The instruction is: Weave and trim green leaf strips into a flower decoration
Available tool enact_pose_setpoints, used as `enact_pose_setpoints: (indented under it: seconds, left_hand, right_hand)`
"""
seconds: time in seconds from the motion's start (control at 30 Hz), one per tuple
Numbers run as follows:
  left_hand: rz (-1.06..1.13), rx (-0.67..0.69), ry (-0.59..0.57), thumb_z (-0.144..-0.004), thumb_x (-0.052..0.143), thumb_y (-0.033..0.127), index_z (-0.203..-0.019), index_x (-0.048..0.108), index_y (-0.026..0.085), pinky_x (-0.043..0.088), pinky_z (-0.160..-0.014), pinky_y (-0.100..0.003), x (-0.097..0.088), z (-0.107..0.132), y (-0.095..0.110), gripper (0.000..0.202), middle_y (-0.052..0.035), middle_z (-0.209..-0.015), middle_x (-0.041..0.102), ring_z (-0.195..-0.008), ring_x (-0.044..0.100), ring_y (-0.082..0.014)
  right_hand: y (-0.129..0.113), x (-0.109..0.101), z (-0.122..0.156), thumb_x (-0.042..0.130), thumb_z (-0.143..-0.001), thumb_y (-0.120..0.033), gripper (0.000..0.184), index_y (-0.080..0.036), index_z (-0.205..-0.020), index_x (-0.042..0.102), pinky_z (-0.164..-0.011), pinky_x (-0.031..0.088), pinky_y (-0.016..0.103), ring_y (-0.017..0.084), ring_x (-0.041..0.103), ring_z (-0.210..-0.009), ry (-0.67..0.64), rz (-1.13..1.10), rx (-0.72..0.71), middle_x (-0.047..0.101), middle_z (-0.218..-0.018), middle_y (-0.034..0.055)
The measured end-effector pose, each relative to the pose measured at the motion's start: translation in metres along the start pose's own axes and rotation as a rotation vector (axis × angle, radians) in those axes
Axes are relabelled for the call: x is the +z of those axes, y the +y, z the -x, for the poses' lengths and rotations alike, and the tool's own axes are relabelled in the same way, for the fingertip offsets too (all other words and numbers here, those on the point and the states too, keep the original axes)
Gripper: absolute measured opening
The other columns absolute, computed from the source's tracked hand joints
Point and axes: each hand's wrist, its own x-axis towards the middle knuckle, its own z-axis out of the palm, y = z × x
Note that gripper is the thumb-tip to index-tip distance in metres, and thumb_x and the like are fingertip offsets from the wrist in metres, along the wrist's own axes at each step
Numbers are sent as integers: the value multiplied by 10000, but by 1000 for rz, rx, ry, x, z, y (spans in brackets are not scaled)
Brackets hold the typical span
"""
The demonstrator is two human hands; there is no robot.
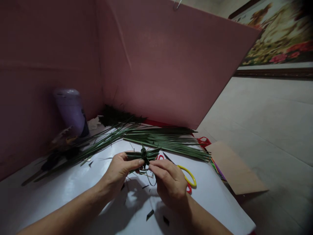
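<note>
Above the white table (pixel 207 195), a small figure of folded green palm leaf (pixel 143 153) is held up between my two hands. My left hand (pixel 119 166) grips its left side, the thumb pressed on its middle. The fingertips of my right hand (pixel 168 179) are pinched together at its lower right, where a thin leaf strip hangs down; what exactly lies between them is hidden. Partly behind my right hand lie scissors with yellow and red handles (pixel 189 176). Small dark leaf scraps (pixel 150 214) are scattered on the table below.
Long palm fronds (pixel 166 140) spread across the back of the table. A purple tumbler (pixel 70 111) stands at the left, near pink panels (pixel 156 65) that wall off the back and left. A brown cardboard piece (pixel 234 166) juts out past the right edge.
</note>
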Motion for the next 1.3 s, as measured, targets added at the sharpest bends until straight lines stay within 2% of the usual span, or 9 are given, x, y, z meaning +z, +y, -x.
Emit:
enact_pose_setpoints:
  seconds: [0.2, 0.63, 1.3]
  left_hand:
    - [-19, 0, -4, -611, 747, 196, -691, 676, 124, 386, -549, -231, 0, 0, 0, 129, -26, -618, 627, -575, 516, -120]
    - [3, -16, -15, -619, 745, 186, -699, 678, 120, 395, -557, -231, 1, 1, -1, 123, -31, -635, 627, -587, 519, -118]
    - [6, -21, -12, -622, 754, 178, -709, 668, 125, 398, -563, -223, -2, -1, -4, 133, -14, -634, 628, -587, 526, -101]
  right_hand:
    - [-4, -1, -3, 500, -781, 5, 324, -209, -1009, 586, -674, 548, 302, 168, 648, -810, 13, -30, 58, 693, -887, 73]
    - [-5, 4, -1, 503, -791, -15, 289, -215, -978, 594, -675, 546, 295, 165, 659, -798, 36, -33, 70, 700, -882, 64]
    - [-2, 10, 4, 505, -781, 8, 304, -183, -1001, 590, -685, 548, 305, 167, 641, -822, 8, -70, 32, 688, -900, 92]
